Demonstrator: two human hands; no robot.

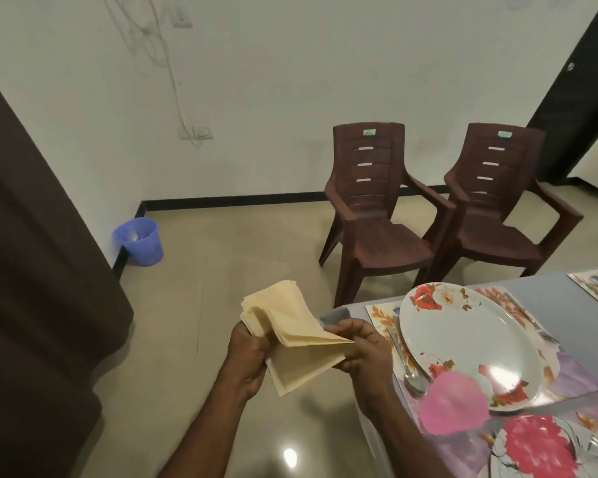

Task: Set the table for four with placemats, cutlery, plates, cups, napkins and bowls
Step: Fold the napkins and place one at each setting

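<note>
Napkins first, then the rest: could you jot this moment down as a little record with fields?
napkins: cream stack, fanned open, held off the table
left hand: grips the stack's left side
right hand: pinches the top sheets
plate: floral oval plate on a placemat
cutlery: spoon left of plate, fork right of it
chairs: two brown chairs beyond the table

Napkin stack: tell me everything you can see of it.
The napkin stack is a sheaf of pale cream squares, thin and soft like paper or cloth, held in the air over the floor just off the table corner. The left hand grips its left edge; the right hand pinches the right corner. The upper sheets fan open and curl upward, while the lower ones lie flat together. It touches nothing but the hands.
</note>
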